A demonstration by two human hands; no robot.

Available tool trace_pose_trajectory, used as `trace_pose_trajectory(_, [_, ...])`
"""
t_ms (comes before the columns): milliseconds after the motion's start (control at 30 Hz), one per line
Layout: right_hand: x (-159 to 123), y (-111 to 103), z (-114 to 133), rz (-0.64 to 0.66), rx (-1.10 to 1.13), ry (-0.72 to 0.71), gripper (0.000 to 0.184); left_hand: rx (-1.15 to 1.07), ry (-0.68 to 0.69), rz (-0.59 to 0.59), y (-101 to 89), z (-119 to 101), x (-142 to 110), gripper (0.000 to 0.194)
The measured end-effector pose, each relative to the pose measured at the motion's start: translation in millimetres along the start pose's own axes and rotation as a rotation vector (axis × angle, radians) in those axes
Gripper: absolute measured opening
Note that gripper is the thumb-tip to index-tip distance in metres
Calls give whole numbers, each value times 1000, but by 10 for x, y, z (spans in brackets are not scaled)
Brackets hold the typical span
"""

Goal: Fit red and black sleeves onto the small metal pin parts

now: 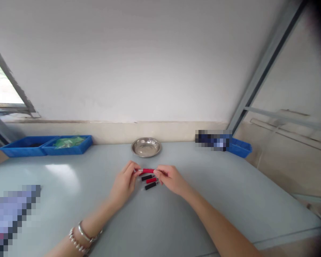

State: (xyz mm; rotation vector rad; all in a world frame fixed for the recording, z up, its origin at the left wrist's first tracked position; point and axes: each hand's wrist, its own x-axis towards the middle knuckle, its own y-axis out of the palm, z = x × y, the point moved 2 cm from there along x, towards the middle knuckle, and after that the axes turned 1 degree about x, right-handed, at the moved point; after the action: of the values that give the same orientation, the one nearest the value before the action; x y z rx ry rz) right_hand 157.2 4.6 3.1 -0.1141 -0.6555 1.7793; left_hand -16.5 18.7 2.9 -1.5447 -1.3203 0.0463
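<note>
Level above the table, a red pen (148, 171) with silvery ends is held between my two hands. My left hand (127, 178) pinches its left end, and the fingertips of my right hand (171, 177) are closed on the right end. Just below the held pen, a black pen (147, 177), a second red pen (151, 181) and another black pen (151, 186) lie side by side on the grey table (160, 221). My right fingers partly cover the right ends of these pens.
Behind my hands, a round metal dish (146, 152) stands near the wall. Two blue trays (24, 152) are at the back left, one with green plastic packaging (69, 142). Another blue tray (240, 148) is at the back right, beside a pixelated object (212, 140).
</note>
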Motion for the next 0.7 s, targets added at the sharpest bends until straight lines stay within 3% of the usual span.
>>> trace_pose_trajectory(567, [19,25,-94,-83,-122,85,31,72,-69,111,63,17,-32,16])
trace_pose_trajectory(700, [20,28,-117,-143,-208,107,21,126,-123,155,83,4,-31,20])
